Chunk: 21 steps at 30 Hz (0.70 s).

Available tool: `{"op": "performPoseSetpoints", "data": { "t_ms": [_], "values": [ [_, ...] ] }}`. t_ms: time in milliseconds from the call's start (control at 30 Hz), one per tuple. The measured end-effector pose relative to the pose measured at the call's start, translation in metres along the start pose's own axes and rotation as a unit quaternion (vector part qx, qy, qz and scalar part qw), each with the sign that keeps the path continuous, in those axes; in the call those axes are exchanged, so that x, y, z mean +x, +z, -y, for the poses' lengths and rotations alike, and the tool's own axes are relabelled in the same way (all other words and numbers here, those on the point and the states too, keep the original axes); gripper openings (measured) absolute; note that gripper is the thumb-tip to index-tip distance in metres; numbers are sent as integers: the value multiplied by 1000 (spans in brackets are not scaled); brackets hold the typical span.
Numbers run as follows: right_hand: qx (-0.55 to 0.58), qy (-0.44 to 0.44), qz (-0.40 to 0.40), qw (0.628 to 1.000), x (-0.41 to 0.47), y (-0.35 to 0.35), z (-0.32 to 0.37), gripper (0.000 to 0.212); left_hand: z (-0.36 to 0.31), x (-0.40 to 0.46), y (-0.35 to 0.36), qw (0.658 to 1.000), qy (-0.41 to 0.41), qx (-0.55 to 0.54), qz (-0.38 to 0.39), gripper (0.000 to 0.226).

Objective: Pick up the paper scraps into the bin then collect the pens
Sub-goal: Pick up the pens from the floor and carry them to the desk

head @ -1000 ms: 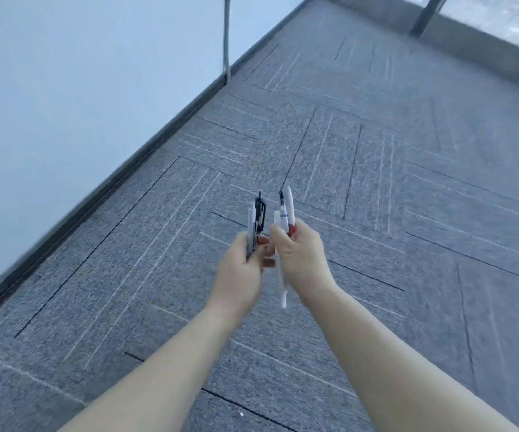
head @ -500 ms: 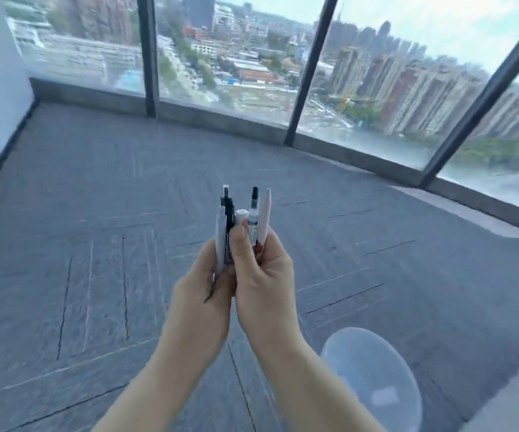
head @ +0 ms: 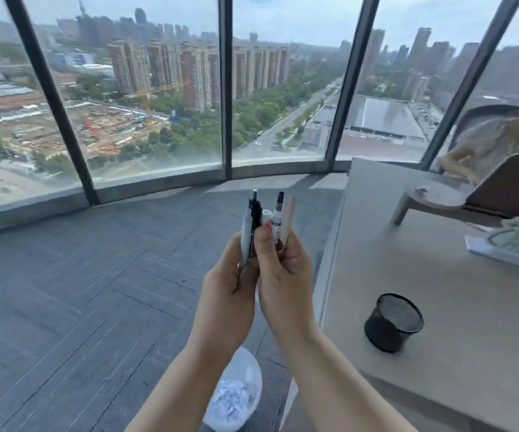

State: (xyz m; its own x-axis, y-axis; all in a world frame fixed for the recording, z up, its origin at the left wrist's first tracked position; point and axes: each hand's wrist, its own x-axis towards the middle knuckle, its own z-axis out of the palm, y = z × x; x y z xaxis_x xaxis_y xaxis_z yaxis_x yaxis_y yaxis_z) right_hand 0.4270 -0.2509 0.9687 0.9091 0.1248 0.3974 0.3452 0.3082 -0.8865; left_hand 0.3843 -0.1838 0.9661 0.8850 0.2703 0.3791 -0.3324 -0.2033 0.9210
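pen label (head: 276, 224) perhaps printed, unreadable.

The view has swung right, bringing a desk (head: 439, 291) and mesh cup (head: 393, 322) into sight.

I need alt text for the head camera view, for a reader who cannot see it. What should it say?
Two bare hands, left hand and right hand, hold a bunch of pens upright above a grey carpet. A black mesh pen holder stands on the desk at right, and a translucent bin of paper scraps sits on the floor below.
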Motion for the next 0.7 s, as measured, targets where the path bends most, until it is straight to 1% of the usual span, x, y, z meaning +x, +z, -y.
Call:
{"op": "performPoseSetpoints", "data": {
  "t_ms": [133, 267, 367, 500, 700],
  "values": [
    [-12, -27, -79, 996, 15, -73, 42, 26, -31, 14, 79, 997, 18, -31, 66, 34],
    [-36, -33, -140, 989, 27, -150, 47, 25, -28, 25, 157, 989, -4, -53, 134, 30],
    [-40, -14, -171, 984, 39, -202, 27, 24, -3, 36, 208, 985, -53, -61, 153, 31],
    [-36, 42, -191, 980, 53, -257, -15, 23, 46, 46, 262, 982, -107, -46, 151, 29],
    [-44, 123, -204, 970, 56, -313, -71, 16, 99, 46, 311, 970, -188, -67, 143, 34]
  ]
}}
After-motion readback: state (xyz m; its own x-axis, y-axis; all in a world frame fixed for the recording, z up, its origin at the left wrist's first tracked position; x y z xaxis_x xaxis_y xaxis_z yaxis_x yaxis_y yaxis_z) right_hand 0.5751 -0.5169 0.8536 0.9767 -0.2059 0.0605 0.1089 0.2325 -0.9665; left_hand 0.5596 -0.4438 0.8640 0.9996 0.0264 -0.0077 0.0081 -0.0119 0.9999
